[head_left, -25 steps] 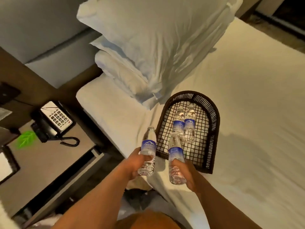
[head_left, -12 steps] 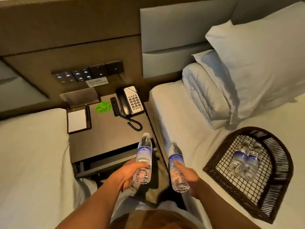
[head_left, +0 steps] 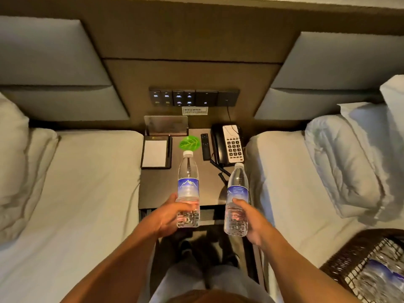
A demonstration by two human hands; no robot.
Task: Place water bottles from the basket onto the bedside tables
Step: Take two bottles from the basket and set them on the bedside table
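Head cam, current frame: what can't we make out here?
- basket: cut off by the right and bottom edges; bottle count inside blurred.
- wall label under the switch panel: text too small.
- left hand and right hand: fingers partly hidden behind the left bottle and right bottle.

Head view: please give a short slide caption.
Both hands hold water bottles upright above the bedside table between two beds.

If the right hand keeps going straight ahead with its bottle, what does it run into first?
Probably the coiled phone cord and then the telephone: the right hand holds its water bottle upright, short of the bedside table. Depth is uncertain from this single view.
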